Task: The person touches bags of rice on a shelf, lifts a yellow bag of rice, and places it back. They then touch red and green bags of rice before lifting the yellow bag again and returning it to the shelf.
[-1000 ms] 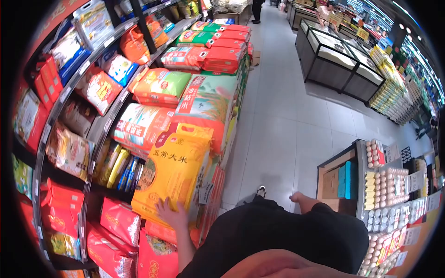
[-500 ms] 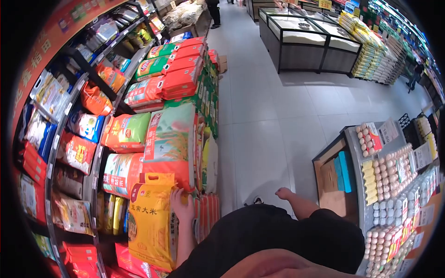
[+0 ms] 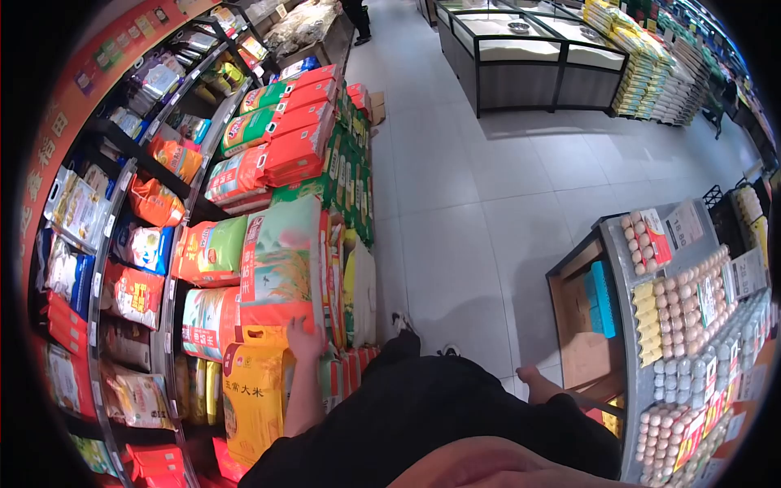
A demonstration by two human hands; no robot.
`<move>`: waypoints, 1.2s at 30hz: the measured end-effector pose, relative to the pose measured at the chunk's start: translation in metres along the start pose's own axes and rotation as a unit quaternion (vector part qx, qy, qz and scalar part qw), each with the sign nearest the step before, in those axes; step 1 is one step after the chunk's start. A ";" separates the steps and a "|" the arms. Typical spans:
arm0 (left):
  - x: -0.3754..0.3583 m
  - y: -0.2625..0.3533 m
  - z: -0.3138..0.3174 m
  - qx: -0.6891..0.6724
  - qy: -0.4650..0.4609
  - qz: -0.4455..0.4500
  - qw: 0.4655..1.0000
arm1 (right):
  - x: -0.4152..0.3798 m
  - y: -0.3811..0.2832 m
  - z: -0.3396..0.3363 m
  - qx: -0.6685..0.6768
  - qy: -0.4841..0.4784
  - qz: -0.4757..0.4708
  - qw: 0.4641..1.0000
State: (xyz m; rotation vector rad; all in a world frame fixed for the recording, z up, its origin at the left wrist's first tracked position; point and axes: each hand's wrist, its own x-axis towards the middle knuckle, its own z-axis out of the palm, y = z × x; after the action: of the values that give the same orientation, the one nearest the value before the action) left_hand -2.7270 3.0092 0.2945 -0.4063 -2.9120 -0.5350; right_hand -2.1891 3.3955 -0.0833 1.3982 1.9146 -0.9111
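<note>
My left hand (image 3: pixel 304 338) is over the upper right edge of a yellow rice bag (image 3: pixel 250 398), its fingers a little apart and nothing held in them. In this view the hand overlaps the red lower part of a large rice bag (image 3: pixel 281 260) with a landscape print, lying on the stack behind. My right hand (image 3: pixel 529 375) hangs low at my side above the floor, near the egg stand (image 3: pixel 579 305). It is small in view and its fingers are not distinct.
Shelves of bagged goods (image 3: pixel 134 297) line the left. Red rice bags (image 3: pixel 301 122) are stacked farther along. Cartons of eggs (image 3: pixel 691 301) fill the stand on the right. Glass-sided bins (image 3: pixel 521 69) and piled sacks (image 3: pixel 647 77) stand ahead across the tiled floor (image 3: pixel 439 171). A person (image 3: pixel 356 20) stands far off.
My left hand has moved up from the yellow bag's side to its upper edge. My right hand has shifted lower and right in view. One of my feet has come into view ahead.
</note>
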 end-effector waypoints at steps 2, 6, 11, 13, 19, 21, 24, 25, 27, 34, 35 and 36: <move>0.019 -0.007 0.012 0.013 0.012 -0.002 1.000 | 0.002 -0.001 0.010 0.028 -0.032 0.023 0.999; 0.061 -0.006 0.022 0.024 0.034 0.042 0.998 | 0.028 -0.017 0.032 -0.011 -0.115 -0.020 0.993; 0.117 0.018 0.039 0.004 0.044 0.021 0.999 | -0.018 -0.112 -0.046 -0.029 -0.088 -0.093 0.991; 0.141 0.022 0.044 -0.016 0.042 0.012 0.999 | -0.005 -0.131 -0.062 -0.037 -0.064 -0.097 0.993; 0.220 0.014 0.058 -0.020 0.080 -0.033 0.996 | 0.088 -0.165 -0.096 -0.223 -0.030 -0.225 0.948; 0.238 0.007 0.061 -0.049 0.088 -0.035 0.994 | 0.103 -0.194 -0.128 -0.242 -0.039 -0.221 0.944; 0.252 -0.005 0.067 -0.059 0.076 -0.064 0.993 | 0.098 -0.276 -0.192 -0.201 0.000 -0.197 0.959; 0.262 -0.007 0.071 -0.061 0.072 -0.074 0.993 | 0.090 -0.308 -0.215 -0.148 0.026 -0.179 0.972; 0.277 -0.009 0.074 -0.054 0.058 -0.077 0.994 | 0.104 -0.355 -0.237 0.041 0.042 -0.121 0.991; 0.337 -0.011 0.097 -0.051 0.041 -0.051 0.997 | 0.118 -0.474 -0.269 0.082 0.080 -0.216 0.970; 0.343 -0.009 0.100 -0.041 0.033 -0.061 0.997 | 0.112 -0.480 -0.273 0.064 0.082 -0.229 0.968; 0.352 -0.004 0.104 -0.029 0.028 -0.069 0.997 | 0.111 -0.490 -0.275 0.048 0.085 -0.243 0.965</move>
State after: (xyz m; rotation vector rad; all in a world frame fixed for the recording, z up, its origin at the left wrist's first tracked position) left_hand -3.0737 3.1271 0.2660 -0.1948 -2.8897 -0.6421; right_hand -2.7079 3.5746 0.0803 1.1008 2.4349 -1.1487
